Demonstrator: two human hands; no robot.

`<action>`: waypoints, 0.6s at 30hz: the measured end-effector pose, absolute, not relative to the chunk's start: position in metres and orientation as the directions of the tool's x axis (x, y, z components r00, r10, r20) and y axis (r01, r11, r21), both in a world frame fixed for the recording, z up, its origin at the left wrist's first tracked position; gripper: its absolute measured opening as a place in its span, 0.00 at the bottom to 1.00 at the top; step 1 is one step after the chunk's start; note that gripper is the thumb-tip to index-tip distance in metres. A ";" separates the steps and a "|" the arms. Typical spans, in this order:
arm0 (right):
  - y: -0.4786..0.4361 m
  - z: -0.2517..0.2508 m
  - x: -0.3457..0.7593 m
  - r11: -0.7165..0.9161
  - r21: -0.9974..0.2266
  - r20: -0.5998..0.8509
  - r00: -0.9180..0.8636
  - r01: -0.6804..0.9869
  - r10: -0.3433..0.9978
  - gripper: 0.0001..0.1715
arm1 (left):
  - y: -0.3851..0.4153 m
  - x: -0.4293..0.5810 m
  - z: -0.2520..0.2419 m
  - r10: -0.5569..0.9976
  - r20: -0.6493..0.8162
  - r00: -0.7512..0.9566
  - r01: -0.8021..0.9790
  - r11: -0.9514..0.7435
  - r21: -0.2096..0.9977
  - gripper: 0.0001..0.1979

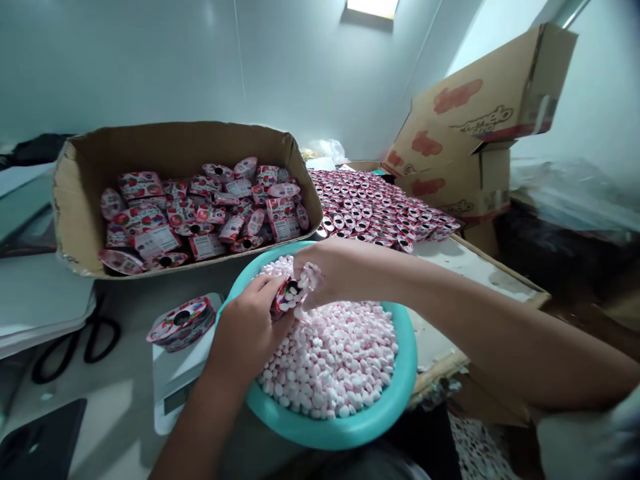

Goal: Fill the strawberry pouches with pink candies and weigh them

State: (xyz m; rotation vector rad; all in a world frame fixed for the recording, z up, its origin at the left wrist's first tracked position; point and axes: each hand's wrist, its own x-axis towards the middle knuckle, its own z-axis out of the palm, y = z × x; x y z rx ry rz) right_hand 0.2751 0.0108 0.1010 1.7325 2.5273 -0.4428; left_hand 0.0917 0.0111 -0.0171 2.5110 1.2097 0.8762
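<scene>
My left hand (247, 327) is closed around a red and pink printed packet (281, 301). Its dark opening faces up and to the right, with white candies showing in it. Right beside that opening, my right hand (320, 267) curls its fingers around a small handful of pale pink-white candies (311, 279). Both hands are above a teal basin (410, 357) full of loose candies (340, 363). To the left of my left hand, another printed packet (181, 323) with a round dark hole rests on a white scale (167, 377).
A cardboard box (187, 133) of printed packets stands behind left. Many packets with holes upward are packed together (370, 207) behind right, near stacked cartons (465, 120). Black-handled scissors (97, 337) and a dark phone (43, 440) lie on the left.
</scene>
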 end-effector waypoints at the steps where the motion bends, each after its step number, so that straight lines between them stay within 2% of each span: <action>1: 0.011 0.102 0.275 0.343 -0.205 -0.201 -0.382 0.917 0.902 0.24 | 0.011 0.092 -0.017 0.768 0.419 0.484 0.635 -0.638 0.436 0.19; 5: 0.007 0.104 0.287 0.403 -0.249 -0.193 -0.453 0.881 0.871 0.26 | 0.011 0.094 -0.016 0.769 0.421 0.481 0.621 -0.638 0.455 0.19; 8: 0.003 0.098 0.306 0.394 -0.261 -0.172 -0.444 0.881 0.879 0.32 | 0.011 0.096 -0.015 0.766 0.446 0.463 0.594 -0.641 0.485 0.18; 10: -0.001 0.084 0.321 0.365 -0.268 -0.199 -0.422 0.892 0.884 0.42 | 0.012 0.096 -0.016 0.769 0.460 0.443 0.588 -0.637 0.499 0.16; 14: -0.017 0.041 0.341 0.344 -0.273 -0.354 -0.427 0.898 0.832 0.71 | 0.013 0.097 -0.021 0.784 0.490 0.380 0.612 -0.611 0.503 0.16; 16: -0.029 0.022 0.344 0.369 -0.257 -0.349 -0.442 0.893 0.827 0.74 | 0.013 0.097 -0.024 0.785 0.506 0.357 0.626 -0.603 0.494 0.16; 18: -0.042 0.011 0.343 0.401 -0.226 -0.286 -0.454 0.888 0.844 0.70 | 0.014 0.098 -0.025 0.786 0.508 0.353 0.631 -0.601 0.491 0.16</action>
